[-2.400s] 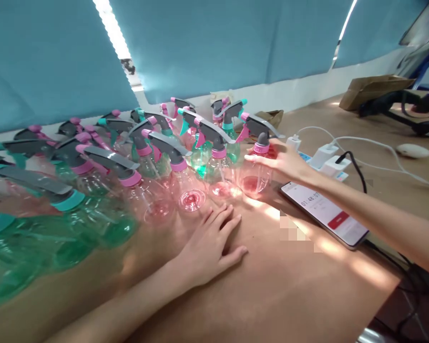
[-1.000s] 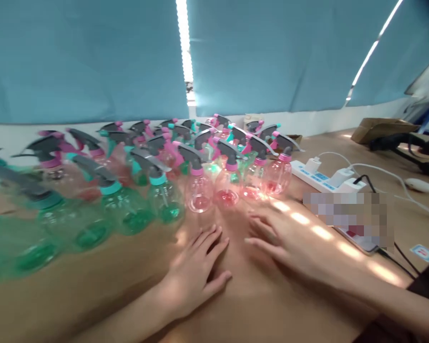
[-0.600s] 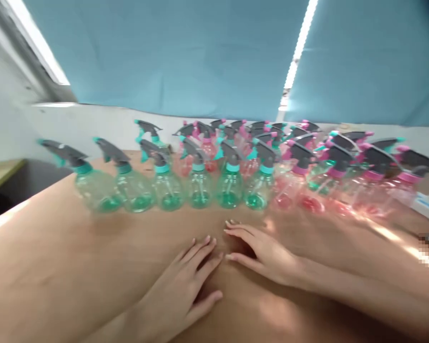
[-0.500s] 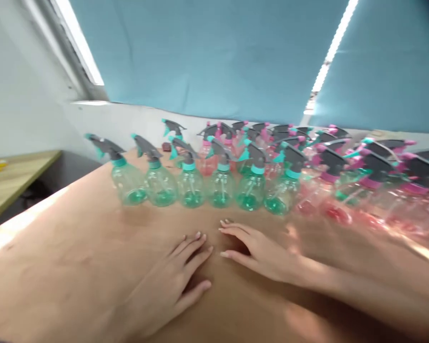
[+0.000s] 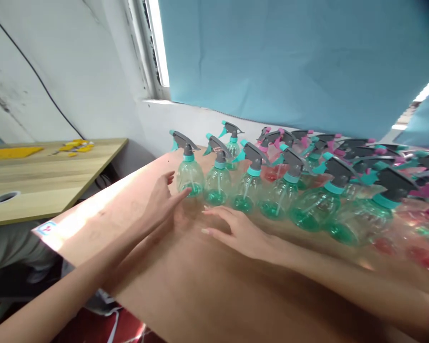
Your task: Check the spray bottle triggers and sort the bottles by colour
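My left hand is at the leftmost green spray bottle, thumb in front of its base and fingers apart at its left side. Whether the skin touches the plastic I cannot tell. My right hand hovers low in front of the row, fingers spread and nothing in them. Closest to it are a second green spray bottle and a third green spray bottle. All of these stand upright, with grey trigger heads and turquoise collars.
More green and pink spray bottles crowd the right side of the table. A blue curtain hangs behind them. To the left, yellow pieces lie on a separate wooden desk.
The view has swung left, so the bottles sit further right. My left hand has reached forward to the leftmost green spray bottle; my right hand has moved closer to the row.
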`<state>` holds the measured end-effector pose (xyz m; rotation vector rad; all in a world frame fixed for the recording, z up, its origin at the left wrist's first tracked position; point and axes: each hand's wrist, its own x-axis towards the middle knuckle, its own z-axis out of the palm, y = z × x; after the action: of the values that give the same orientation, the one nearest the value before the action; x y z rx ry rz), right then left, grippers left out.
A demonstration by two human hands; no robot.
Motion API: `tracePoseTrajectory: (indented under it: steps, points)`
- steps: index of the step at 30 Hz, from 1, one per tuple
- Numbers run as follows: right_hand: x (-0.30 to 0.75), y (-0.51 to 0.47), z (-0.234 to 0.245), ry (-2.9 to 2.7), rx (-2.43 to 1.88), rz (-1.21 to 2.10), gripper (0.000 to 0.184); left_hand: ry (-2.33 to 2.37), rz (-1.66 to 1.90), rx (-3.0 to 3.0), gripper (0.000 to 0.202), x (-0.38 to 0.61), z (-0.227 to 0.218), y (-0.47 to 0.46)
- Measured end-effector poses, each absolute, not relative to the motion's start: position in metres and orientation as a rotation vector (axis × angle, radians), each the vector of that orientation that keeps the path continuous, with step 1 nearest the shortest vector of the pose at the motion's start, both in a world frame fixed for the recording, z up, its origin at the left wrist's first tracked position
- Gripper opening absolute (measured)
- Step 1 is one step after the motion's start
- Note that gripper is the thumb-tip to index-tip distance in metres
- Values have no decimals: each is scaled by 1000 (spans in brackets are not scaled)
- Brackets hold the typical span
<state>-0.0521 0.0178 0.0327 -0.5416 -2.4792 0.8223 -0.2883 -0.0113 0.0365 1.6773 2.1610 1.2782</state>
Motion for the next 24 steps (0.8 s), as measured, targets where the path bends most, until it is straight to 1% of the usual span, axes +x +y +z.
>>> tracePoseTrajectory:
  steps: [3, 13, 18, 24]
  points:
    - [-54, 19, 33, -2486, -547, 823, 41, 2129, 1278, 1694, 80, -289, 38, 11]
    - [-43, 25, 32, -2446, -605, 875, 36, 2079, 1270, 1657, 79, -287, 43, 33]
    - [-35, 24, 34, -2425, -627, 906, 33, 2124, 1273, 1617, 77, -290, 47, 18]
    - [-13, 17, 36, -2389, -676, 902, 29, 2172, 1243, 1626, 73, -282, 50, -26]
